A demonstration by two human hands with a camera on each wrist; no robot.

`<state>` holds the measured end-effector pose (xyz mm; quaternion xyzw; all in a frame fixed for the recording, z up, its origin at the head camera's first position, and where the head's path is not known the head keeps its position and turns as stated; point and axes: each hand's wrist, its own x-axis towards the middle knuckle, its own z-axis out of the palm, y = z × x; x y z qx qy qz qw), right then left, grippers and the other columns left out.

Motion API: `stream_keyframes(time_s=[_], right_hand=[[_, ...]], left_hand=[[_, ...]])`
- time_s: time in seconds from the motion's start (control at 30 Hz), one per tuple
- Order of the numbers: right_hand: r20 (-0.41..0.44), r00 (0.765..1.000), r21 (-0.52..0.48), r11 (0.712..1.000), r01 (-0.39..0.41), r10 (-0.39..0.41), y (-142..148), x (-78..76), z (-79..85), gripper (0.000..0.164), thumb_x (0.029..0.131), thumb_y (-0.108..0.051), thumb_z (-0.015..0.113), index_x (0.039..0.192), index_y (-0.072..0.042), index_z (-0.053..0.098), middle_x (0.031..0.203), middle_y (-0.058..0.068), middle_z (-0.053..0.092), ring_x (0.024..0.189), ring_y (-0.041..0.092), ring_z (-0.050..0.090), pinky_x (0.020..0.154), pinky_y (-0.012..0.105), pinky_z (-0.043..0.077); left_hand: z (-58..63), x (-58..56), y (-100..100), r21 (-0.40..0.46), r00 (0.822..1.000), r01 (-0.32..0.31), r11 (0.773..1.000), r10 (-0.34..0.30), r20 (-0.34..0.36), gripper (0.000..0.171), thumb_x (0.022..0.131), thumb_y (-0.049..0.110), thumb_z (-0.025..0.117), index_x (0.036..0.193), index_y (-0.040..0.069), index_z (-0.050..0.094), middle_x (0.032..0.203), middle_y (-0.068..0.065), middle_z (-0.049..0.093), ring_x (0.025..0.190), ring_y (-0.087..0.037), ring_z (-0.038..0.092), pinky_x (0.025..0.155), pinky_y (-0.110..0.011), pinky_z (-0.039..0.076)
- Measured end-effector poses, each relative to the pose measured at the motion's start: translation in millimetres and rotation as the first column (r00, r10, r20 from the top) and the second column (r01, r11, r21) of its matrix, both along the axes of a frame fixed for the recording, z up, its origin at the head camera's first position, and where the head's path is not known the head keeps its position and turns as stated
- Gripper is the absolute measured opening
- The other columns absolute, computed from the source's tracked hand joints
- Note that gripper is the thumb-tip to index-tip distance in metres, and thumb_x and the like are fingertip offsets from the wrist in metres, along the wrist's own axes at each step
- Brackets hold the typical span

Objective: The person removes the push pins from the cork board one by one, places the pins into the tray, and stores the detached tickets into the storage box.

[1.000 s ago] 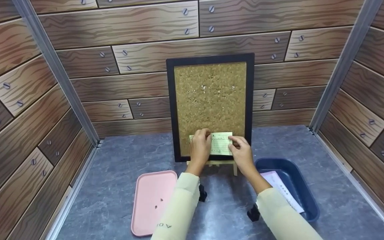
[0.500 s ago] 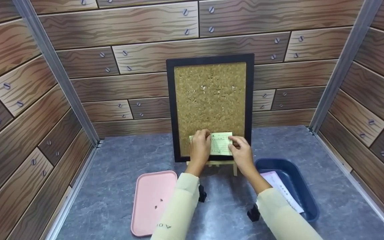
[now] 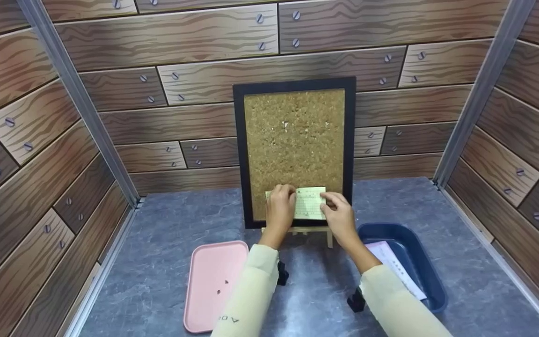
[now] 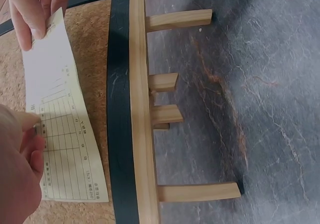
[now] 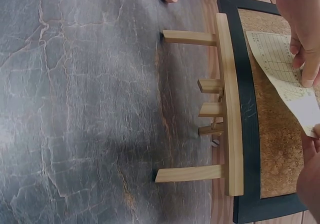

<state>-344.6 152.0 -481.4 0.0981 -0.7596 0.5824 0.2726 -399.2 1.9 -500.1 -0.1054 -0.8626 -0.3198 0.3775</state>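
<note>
A pale yellow-green printed form [image 3: 310, 203] with a ruled grid lies against the lower part of a black-framed cork board [image 3: 297, 145]. My left hand [image 3: 280, 210] covers the form's left portion, its fingers curled and tips together at the upper edge; whether something small sits between them is hidden. At the other end, my right hand [image 3: 338, 214] pinches the form's right edge between thumb and fingers. In the left wrist view the form [image 4: 65, 134] bows a little away from the cork. The right wrist view shows both hands on the form [image 5: 280, 64].
A wooden easel [image 4: 142, 109] supports the board, its legs on the grey marbled tabletop [image 3: 157, 262]. To the left lies a pink tray [image 3: 204, 285] with two small dark bits. At right, a navy basin [image 3: 431, 281] holds white and lilac papers [image 3: 393, 264].
</note>
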Motion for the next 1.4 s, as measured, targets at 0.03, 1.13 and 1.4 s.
stream_keyframes(time_s=[0.03,1.13,1.4], right_hand=[[0.0,1.0,-0.004,1.0,-0.003,0.003,0,0.6,0.5,0.028,0.086,0.016,0.062,0.113,0.016,0.067,0.114,0.031,0.065,0.098,0.044,0.061,0.08,0.015,0.048],[-0.002,0.999,-0.069,0.996,-0.052,0.052,26,28.8,1.0,0.028,0.089,0.011,0.064,0.117,0.013,0.068,0.122,0.027,0.064,0.095,0.023,0.061,0.076,0.014,0.048],[-0.048,0.998,-0.092,0.995,-0.045,0.04,38,40.7,5.5,0.028,0.088,0.014,0.065,0.116,0.015,0.067,0.12,0.029,0.064,0.094,0.016,0.062,0.08,0.013,0.051]], left_hand=[[-0.3,0.3,0,0.003,1.0,0.005,1.0,-0.005,-0.002,0.005,0.088,0.008,0.072,0.087,0.012,0.07,0.087,-0.003,0.068,0.083,-0.021,0.067,0.074,-0.036,0.054],[-13.7,57.1,-59,0.281,0.988,0.116,0.953,-0.139,0.065,0.005,0.089,0.007,0.073,0.092,0.003,0.071,0.086,-0.005,0.069,0.072,-0.015,0.062,0.067,-0.028,0.053],[-26.8,73.2,-81,0.325,0.989,0.097,0.941,-0.129,0.078,0.003,0.089,0.005,0.074,0.091,0.005,0.071,0.087,-0.004,0.07,0.077,-0.014,0.064,0.071,-0.027,0.055]])
